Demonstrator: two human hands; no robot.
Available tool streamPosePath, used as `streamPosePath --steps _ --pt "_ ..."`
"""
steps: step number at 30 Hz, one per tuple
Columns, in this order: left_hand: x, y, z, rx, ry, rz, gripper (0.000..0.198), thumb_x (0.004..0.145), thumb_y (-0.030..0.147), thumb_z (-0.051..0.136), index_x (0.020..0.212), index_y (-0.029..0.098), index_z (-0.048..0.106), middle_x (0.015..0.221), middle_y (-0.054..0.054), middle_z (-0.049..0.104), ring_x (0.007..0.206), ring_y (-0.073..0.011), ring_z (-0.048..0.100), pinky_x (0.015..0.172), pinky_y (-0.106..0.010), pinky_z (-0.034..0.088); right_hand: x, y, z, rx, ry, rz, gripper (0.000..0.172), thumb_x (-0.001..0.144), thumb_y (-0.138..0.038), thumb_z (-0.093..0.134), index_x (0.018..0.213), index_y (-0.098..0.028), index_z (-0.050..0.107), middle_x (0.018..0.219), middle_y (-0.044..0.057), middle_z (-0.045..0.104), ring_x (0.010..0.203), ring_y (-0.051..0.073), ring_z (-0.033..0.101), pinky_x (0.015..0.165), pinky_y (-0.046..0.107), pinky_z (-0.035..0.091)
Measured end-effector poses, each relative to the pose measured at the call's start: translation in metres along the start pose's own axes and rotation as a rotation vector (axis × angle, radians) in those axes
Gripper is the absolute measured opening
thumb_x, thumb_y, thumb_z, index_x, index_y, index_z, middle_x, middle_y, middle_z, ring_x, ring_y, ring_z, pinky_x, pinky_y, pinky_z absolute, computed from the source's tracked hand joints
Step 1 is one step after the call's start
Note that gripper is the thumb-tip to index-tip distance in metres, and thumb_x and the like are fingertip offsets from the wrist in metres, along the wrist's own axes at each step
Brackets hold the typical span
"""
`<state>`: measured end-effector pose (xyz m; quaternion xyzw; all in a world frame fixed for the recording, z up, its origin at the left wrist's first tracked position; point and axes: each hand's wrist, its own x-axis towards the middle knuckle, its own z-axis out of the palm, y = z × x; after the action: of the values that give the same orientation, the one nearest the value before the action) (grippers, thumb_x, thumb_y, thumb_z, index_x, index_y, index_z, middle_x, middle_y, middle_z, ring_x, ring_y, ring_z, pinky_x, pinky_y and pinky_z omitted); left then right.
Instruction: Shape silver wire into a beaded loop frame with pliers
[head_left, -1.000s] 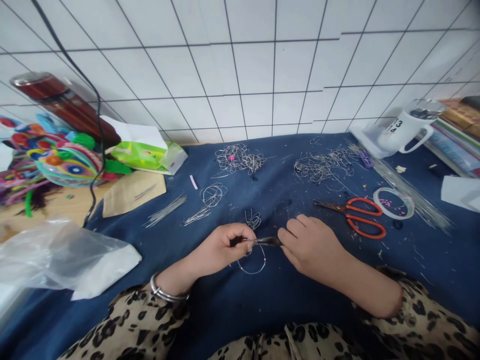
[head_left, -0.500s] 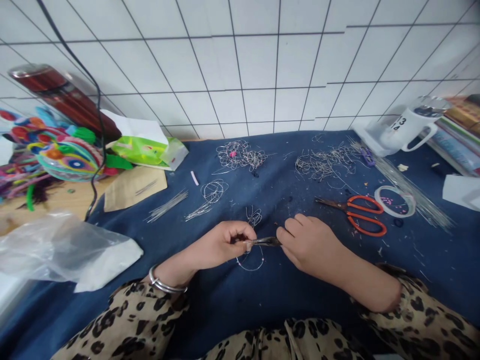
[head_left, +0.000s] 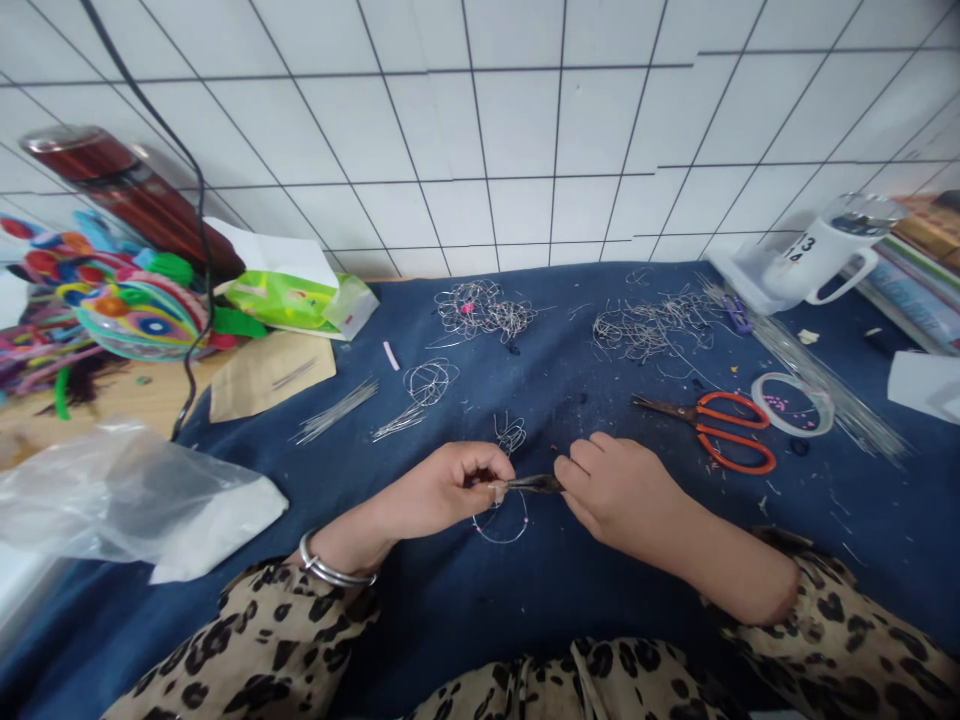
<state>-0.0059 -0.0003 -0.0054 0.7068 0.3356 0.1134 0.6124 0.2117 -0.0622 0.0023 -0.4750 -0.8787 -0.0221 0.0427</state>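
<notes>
My left hand (head_left: 442, 490) is closed in a pinch on a thin wire loop (head_left: 501, 527) strung with small pink beads, which hangs below my fingers over the blue cloth (head_left: 525, 600). My right hand (head_left: 622, 490) is closed around small dark pliers (head_left: 534, 484), whose tip meets the wire at my left fingertips. A small bent wire piece (head_left: 510, 434) lies just beyond my hands.
Orange-handled scissors (head_left: 720, 428) and a clear dish of pink beads (head_left: 792, 404) lie to the right. Tangled wire heaps (head_left: 484, 312) (head_left: 649, 330), straight wire bundles (head_left: 334, 412), a white mug (head_left: 821, 250), a green packet (head_left: 285, 300), a clear plastic bag (head_left: 127, 500) and colourful craft pieces (head_left: 112, 310) surround the cloth.
Both hands stay together on the wire and pliers. The wire loop has shifted slightly under my left fingers; the view has tilted a little.
</notes>
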Motion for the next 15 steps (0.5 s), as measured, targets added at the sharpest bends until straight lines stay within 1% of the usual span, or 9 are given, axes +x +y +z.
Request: streamPosePath --steps 5,9,12,15 --pt "-0.001 0.001 0.0 -0.028 -0.012 -0.001 0.006 0.078 0.017 0.052 0.074 0.013 0.056 0.065 0.003 0.05 0.056 -0.0077 0.043 0.053 -0.02 0.034 0.0 0.0 0.002 0.012 -0.008 0.017 0.01 0.083 -0.022 0.044 0.083 -0.018 0.054 0.076 0.004 0.051 0.071 0.016 0.043 0.055 0.029 0.023" --pt "0.0 0.0 0.0 -0.067 0.039 0.0 0.009 0.08 0.02 0.052 0.079 0.013 0.057 0.063 0.003 0.049 0.054 -0.007 0.041 0.05 -0.019 0.033 0.0 0.002 0.006 0.067 0.021 0.075 0.01 0.082 -0.026 0.048 0.08 -0.018 0.054 0.076 0.003 0.052 0.071 0.016 0.044 0.056 0.028 0.025" --pt "0.001 -0.001 0.0 -0.095 0.084 0.021 0.011 0.081 0.023 0.054 0.083 0.013 0.058 0.067 0.002 0.051 0.059 -0.0082 0.046 0.055 -0.02 0.038 -0.001 0.003 0.01 0.106 0.041 0.11 0.013 0.083 -0.028 0.047 0.078 -0.018 0.054 0.075 0.002 0.053 0.071 0.015 0.045 0.058 0.027 0.027" --pt "0.0 -0.002 0.001 -0.139 0.089 0.047 0.016 0.082 0.027 0.055 0.09 0.013 0.058 0.071 0.0 0.055 0.062 -0.0102 0.051 0.059 -0.023 0.043 -0.001 0.003 0.011 0.127 0.05 0.123 0.014 0.084 -0.028 0.045 0.079 -0.019 0.054 0.074 0.002 0.053 0.071 0.015 0.046 0.06 0.027 0.028"
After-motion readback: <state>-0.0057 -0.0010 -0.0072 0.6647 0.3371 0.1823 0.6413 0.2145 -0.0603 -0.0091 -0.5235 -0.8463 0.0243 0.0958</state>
